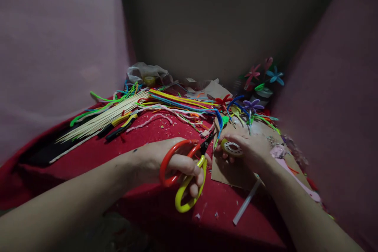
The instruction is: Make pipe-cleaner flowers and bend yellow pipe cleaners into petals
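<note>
My left hand (pixel 165 161) is closed around a pair of scissors (pixel 183 173) with one red and one yellow handle loop; the dark blades point up and right toward my other hand. My right hand (pixel 251 151) is closed on a small roll of tape (pixel 232 148) and rests on a piece of brown cardboard (pixel 227 171). Coloured pipe cleaners (pixel 180 102) lie in a heap just beyond both hands, and the scissor tips almost touch the strands by the tape roll.
A red cloth (pixel 88 157) covers the work surface. Wooden skewers (pixel 100 120) and pliers (pixel 121 124) lie at the left. Pipe-cleaner flowers (pixel 265 75) stand in a pot at the back right. A white stick (pixel 246 202) lies near my right forearm. Pink walls close both sides.
</note>
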